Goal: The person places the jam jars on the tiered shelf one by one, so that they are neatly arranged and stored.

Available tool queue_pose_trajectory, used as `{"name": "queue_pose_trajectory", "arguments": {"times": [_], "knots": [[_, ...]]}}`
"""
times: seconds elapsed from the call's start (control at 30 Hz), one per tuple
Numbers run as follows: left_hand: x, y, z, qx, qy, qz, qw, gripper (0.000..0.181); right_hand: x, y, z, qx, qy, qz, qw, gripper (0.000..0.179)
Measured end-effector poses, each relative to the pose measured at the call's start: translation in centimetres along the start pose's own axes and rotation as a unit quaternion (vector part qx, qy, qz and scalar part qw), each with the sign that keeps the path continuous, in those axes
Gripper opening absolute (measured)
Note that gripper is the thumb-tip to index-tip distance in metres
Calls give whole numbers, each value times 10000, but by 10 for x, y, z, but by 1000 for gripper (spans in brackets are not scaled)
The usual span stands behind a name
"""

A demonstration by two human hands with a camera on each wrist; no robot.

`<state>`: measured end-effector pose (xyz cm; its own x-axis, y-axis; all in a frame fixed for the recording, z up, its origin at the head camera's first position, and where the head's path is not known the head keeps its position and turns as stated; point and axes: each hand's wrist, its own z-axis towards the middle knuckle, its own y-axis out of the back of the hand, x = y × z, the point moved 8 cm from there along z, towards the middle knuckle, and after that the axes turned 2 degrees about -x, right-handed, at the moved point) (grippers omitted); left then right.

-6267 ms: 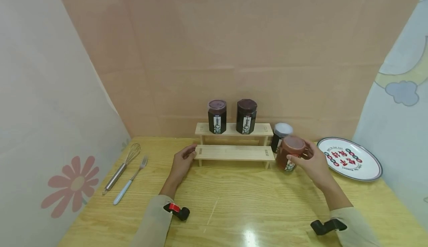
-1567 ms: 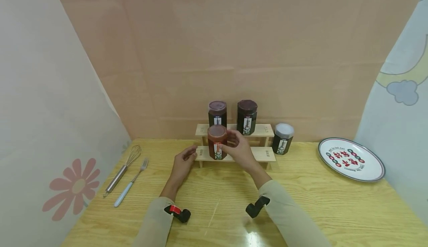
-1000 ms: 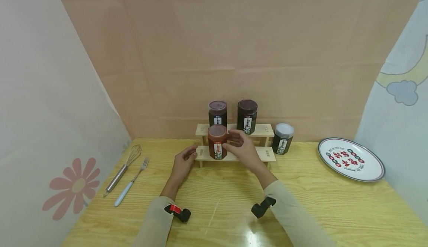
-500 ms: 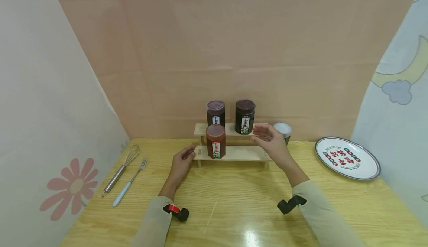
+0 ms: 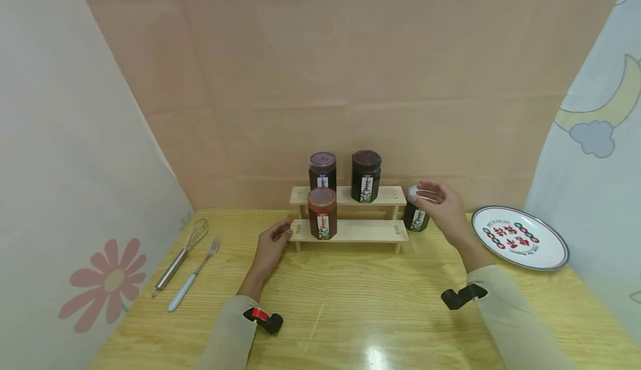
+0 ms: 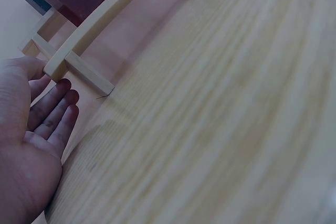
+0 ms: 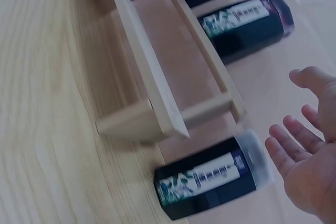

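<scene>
A two-tier wooden display stand (image 5: pixel 358 231) bears dark jars on its upper board, a purple-lidded jar (image 5: pixel 323 171) and a maroon-lidded jar (image 5: pixel 366 176). On the lower board's left part stands a reddish-brown jar (image 5: pixel 323 214). My left hand (image 5: pixel 270 247) holds the lower board's left end between thumb and fingers; in the left wrist view the other fingers (image 6: pixel 55 121) extend below it. Beside the stand's right end, a white-lidded dark jar (image 7: pixel 210 179) stands on the table. My right hand (image 5: pixel 445 211) is by its lid, fingers spread and holding nothing; the right wrist view shows a small gap.
A white oval plate (image 5: pixel 551 247) with red characters lies at the table's right. To the left lie a whisk (image 5: pixel 172 270) and a fork with a pale blue handle (image 5: pixel 185 291). A beige cloth backdrop (image 5: pixel 270 80) hangs behind the stand.
My right hand brought the reddish-brown jar from the right onto the lower board, let it go, and moved right to the white-lidded jar. My left hand has stayed at the stand's left end.
</scene>
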<state>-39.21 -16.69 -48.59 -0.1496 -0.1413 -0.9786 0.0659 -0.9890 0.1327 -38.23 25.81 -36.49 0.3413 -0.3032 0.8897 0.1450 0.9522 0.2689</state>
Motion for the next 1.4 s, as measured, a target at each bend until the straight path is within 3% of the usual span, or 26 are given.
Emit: {"name": "queue_pose_trajectory", "arguments": {"times": [0.33, 0.5, 0.9, 1.2, 1.4], "knots": [[0, 0, -1, 21, 6, -11, 10000, 39, -13, 25, 4, -210, -180, -421, 9987, 64], [1, 0, -1, 70, -13, -9, 10000, 41, -27, 28, 8, -93, -402, -515, 9978, 71], [2, 1, 0, 14, -91, 7, 10000, 42, -69, 19, 21, 144, -609, -633, 9960, 75], [2, 1, 2, -15, -81, -52, 10000, 39, -78, 7, 16, 31, -883, -642, 9940, 90], [2, 0, 2, 12, -84, -114, 9999, 39, -81, 6, 14, -80, -922, -805, 9925, 91]]}}
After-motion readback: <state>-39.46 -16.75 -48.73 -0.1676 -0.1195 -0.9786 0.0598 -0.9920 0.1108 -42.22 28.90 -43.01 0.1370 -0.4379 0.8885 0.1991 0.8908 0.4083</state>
